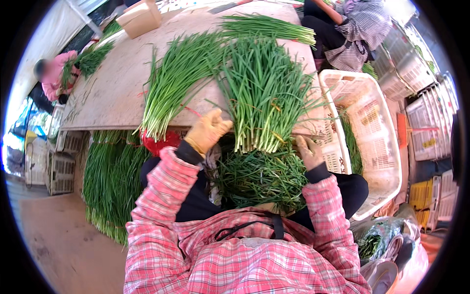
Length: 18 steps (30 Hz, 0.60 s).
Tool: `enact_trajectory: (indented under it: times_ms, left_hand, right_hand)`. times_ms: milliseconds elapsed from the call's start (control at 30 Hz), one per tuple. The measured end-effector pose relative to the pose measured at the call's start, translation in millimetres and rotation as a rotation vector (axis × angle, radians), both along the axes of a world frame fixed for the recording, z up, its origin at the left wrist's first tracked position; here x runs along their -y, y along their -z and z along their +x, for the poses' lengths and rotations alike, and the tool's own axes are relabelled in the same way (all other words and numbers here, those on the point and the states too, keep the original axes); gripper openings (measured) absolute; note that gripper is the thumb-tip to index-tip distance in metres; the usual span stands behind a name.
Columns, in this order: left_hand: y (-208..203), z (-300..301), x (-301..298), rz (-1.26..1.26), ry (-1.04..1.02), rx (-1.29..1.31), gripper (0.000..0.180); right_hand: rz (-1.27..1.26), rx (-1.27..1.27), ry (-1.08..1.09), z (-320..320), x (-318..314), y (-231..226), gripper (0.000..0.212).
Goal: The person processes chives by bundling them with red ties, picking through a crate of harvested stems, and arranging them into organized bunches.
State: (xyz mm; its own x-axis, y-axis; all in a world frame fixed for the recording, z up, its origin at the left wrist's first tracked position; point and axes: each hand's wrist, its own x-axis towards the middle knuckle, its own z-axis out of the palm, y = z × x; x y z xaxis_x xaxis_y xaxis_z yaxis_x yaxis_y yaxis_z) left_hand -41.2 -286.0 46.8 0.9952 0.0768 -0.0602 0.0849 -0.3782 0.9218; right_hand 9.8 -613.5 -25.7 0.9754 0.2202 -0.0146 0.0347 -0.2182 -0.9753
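Note:
My left hand [209, 131], in a yellowish glove, is closed with fingertips pinched at the end of a thin red tie [191, 111] on the table's front edge. Right of it lies a thick bunch of garlic chives [267, 93], pale stem ends toward me, with a reddish tie and some yellowish blades among the stalks. My right hand [309, 153], gloved too, rests by the lower right corner of that bunch, its fingers loosely extended and nothing visible in them. Another chive bunch [181, 81] lies to the left, slanting away. Whether my right fingertips touch the stalks is hard to see.
A wooden table [112, 98] spans the front, with a further bunch [269, 28] and a cardboard box [139, 18] on it. Loose leaves [259, 179] pile at my lap. A white crate [374, 147] stands right; stacked chives [110, 181] left. Two people sit across.

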Motion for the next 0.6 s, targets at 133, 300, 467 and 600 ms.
enact_trajectory:
  times_ms: [133,300,467,600]
  left_hand:
    - [47.7,24.7,49.7,-0.162,-0.176,-0.078,0.083]
    - [42.2,21.9,82.6,-0.591,-0.268,0.068,0.059]
    - [27.7,22.4,67.5,-0.995,-0.128,-0.337,0.028]
    - [34.2,20.1,77.8,-0.901,-0.014,-0.278,0.028]
  right_hand:
    - [0.022,-0.141,-0.029,14.8,-25.5,4.4,0.046]
    - [0.296,-0.252,-0.032,8.6,-70.7,-16.7,0.049]
    - [0.202,-0.302,-0.035,3.1,-69.5,-40.4,0.045]
    - [0.320,-0.222,-0.005,4.3,-82.0,-50.5,0.043]
